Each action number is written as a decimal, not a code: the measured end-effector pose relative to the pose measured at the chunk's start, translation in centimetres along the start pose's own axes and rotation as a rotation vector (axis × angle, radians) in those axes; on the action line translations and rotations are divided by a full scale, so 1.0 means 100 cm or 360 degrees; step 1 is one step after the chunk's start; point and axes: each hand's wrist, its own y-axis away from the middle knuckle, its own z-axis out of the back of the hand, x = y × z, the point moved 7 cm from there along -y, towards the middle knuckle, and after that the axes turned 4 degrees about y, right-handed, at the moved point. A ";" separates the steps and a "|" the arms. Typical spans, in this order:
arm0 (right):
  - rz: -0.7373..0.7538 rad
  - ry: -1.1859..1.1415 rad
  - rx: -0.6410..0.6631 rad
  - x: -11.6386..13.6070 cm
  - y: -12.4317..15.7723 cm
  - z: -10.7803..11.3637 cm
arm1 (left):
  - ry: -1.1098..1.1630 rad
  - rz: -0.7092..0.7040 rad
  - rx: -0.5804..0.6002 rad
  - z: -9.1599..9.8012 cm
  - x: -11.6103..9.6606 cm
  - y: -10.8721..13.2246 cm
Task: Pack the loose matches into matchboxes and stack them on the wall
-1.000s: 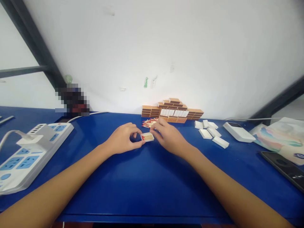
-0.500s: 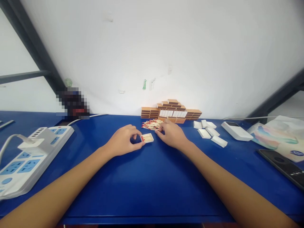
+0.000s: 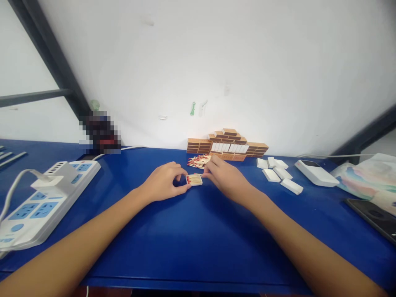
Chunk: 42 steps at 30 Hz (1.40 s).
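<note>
A small white matchbox tray [image 3: 194, 180] holding red-tipped matches lies on the blue table [image 3: 192, 239]. My left hand [image 3: 162, 182] curls round its left end, thumb and fingers pinching it. My right hand [image 3: 224, 177] rests against the tray's right end with its fingertips closed together at the edge; what they pinch is too small to name. Just behind the hands lies a loose pile of matches [image 3: 198, 161]. A stack of brown matchbox sleeves [image 3: 227, 144] stands against the wall behind that.
Several white empty trays [image 3: 278, 175] lie to the right, then a white device [image 3: 315, 172], a plastic bag [image 3: 368, 177] and a dark phone [image 3: 375, 216]. A white power strip [image 3: 40, 200] with a plugged charger sits at the left.
My right hand went back to the match pile half a second ago and has returned to the tray's right end. My left hand stayed on the tray.
</note>
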 end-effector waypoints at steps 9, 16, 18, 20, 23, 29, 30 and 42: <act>0.0141 -0.0049 0.0020 0.016 -0.002 -0.002 | 0.0142 -0.0102 -0.0015 0.001 -0.008 0.000; -0.0065 -0.0014 -0.0139 -0.012 0.003 0.020 | 0.0217 -0.0051 -0.0063 0.004 -0.003 -0.002; -0.0211 0.0060 -0.0161 -0.030 0.004 0.025 | 0.0208 -0.0048 -0.0092 0.009 0.000 -0.003; -0.0337 0.0125 -0.0113 -0.049 0.004 0.024 | 0.0167 0.0001 -0.0205 0.019 0.005 -0.004; -0.0414 0.0136 0.0002 -0.067 0.005 0.014 | 0.0147 0.0016 -0.0268 0.026 0.010 -0.005; -0.0329 0.0035 0.0097 -0.064 0.004 -0.005 | 0.0132 -0.0041 -0.0273 0.021 0.005 -0.004; -0.0324 0.0026 0.0115 -0.062 0.004 -0.007 | 0.0143 -0.0043 -0.0261 0.019 0.005 -0.004; -0.0376 0.0208 0.0288 -0.060 0.001 -0.024 | 0.0165 -0.0039 -0.0088 0.003 0.001 -0.003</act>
